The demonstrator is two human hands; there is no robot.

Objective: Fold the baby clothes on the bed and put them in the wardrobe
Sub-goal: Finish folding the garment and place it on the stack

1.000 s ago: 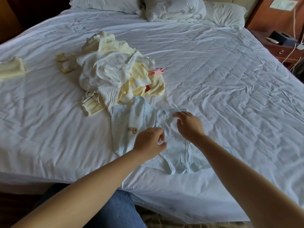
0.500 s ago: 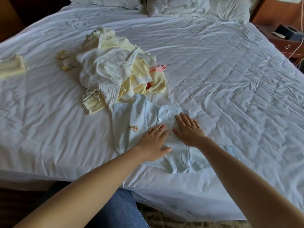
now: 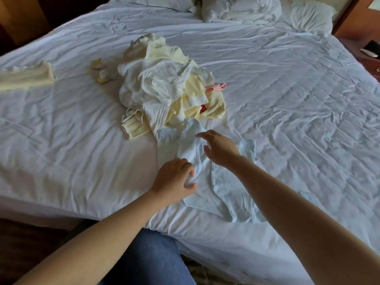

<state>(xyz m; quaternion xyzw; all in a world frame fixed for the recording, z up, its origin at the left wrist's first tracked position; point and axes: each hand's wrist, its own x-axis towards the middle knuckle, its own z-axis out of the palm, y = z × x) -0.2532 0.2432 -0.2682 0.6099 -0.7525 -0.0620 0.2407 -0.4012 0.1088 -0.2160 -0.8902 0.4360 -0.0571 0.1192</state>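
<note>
A pale blue baby garment point(image 3: 218, 194) with a row of small buttons lies near the front edge of the white bed point(image 3: 298, 103). My left hand point(image 3: 174, 179) pinches its front edge at the left side. My right hand point(image 3: 220, 148) reaches over the garment's upper part, fingers at the neckline edge; whether it holds the cloth is unclear. Behind the garment lies a heap of white and yellow baby clothes point(image 3: 164, 89) with a bit of pink at its right. A folded yellow piece point(image 3: 24, 76) sits apart at the far left of the bed.
Pillows point(image 3: 240, 7) lie across the head of the bed. A wooden nightstand point(image 3: 368, 52) stands at the right edge with small items on it. My blue-jeaned leg point(image 3: 148, 262) is against the bed's front edge.
Both hands lay flat on the blue garment half a second ago. Now the left hand pinches the cloth's edge and the right hand has lifted toward the neckline. The garment's left side has been drawn in.
</note>
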